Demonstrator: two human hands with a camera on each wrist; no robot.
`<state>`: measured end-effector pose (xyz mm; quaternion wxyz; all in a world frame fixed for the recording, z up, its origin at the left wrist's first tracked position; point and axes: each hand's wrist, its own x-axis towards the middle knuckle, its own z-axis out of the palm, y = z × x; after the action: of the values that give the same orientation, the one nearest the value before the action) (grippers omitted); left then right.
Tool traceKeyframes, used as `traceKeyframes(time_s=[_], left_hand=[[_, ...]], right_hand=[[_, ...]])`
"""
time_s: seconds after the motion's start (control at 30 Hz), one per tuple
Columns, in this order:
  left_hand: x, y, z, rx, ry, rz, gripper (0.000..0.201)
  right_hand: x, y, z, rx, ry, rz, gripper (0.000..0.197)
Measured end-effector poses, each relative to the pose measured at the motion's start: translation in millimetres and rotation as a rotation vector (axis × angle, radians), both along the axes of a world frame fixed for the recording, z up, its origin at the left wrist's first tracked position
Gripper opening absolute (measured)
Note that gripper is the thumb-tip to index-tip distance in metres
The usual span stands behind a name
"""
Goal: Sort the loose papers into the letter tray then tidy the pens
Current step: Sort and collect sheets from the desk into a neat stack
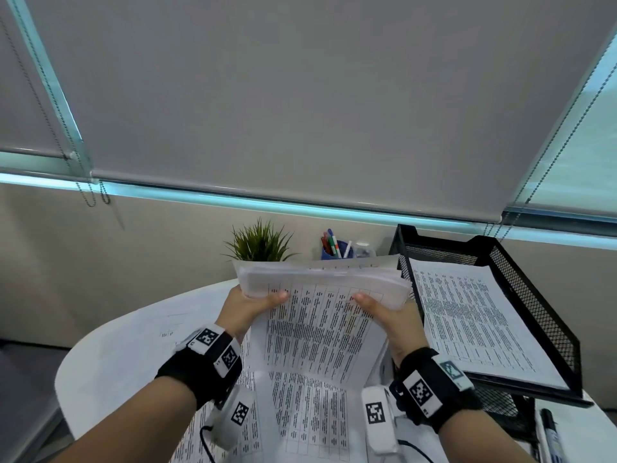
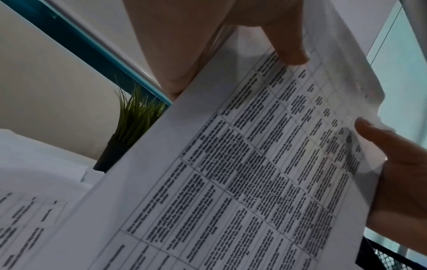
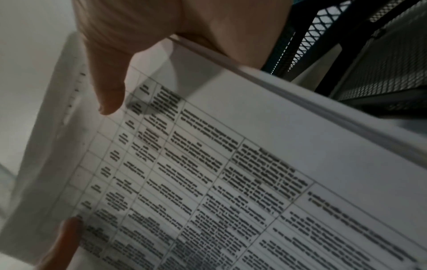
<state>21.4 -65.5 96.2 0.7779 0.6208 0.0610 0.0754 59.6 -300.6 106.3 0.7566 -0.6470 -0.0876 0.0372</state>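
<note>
Both hands, the left hand (image 1: 248,307) and right hand (image 1: 394,317), have their grip clamped on one thick stack of printed papers (image 1: 320,295), thumbs on top, held above the bench (image 1: 110,355). Just right of that grip, the black mesh letter tray (image 1: 547,315) already holds sheets. More sheets lie below, and a marker (image 1: 549,426) lies loose, so I judge sorting about midway

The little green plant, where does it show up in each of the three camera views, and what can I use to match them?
Head view: the plant stands at the far side of the table, centre frame, just behind the paper stack.
Left wrist view: the plant is at centre left, partly hidden by the paper stack.
Right wrist view: not in it.
Shared landmark: the paper stack, held in both hands.
</note>
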Motion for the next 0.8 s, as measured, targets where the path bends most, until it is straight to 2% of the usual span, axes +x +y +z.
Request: traceKeyframes(time_s=[0.07,0.1,0.3,0.4,0.47,0.53,0.63,0.67,0.8], left_hand=[[1,-3,3,0.037,-0.002,-0.017,0.065],[1,-4,4,0.056,-0.005,-0.024,0.064],[2,3,1,0.099,0.028,-0.023,0.080],[0,1,-3,0.101,0.016,-0.032,0.078],[0,1,-2,0.102,0.037,-0.027,0.073],[-2,2,-2,0.110,0.046,-0.040,0.074],[-6,2,1,0.144,0.035,-0.068,0.075],[-7,2,1,0.149,0.033,-0.075,0.077],[-7,1,1,0.128,0.052,-0.075,0.077]], right_hand=[[0,2,2,0.006,-0.006,0.005,0.034],[0,3,2,0.011,-0.009,0.012,0.035],[-1,3,0,0.013,0.014,0.006,0.045],[-2,5,3,0.017,-0.010,-0.022,0.046],[-1,7,10,0.001,-0.035,-0.076,0.064],[0,8,19,0.014,-0.095,-0.109,0.072],[0,8,31,0.072,-0.131,-0.142,0.103],[0,8,34,0.084,-0.131,-0.152,0.100],[1,11,37,0.059,-0.111,-0.184,0.058]])
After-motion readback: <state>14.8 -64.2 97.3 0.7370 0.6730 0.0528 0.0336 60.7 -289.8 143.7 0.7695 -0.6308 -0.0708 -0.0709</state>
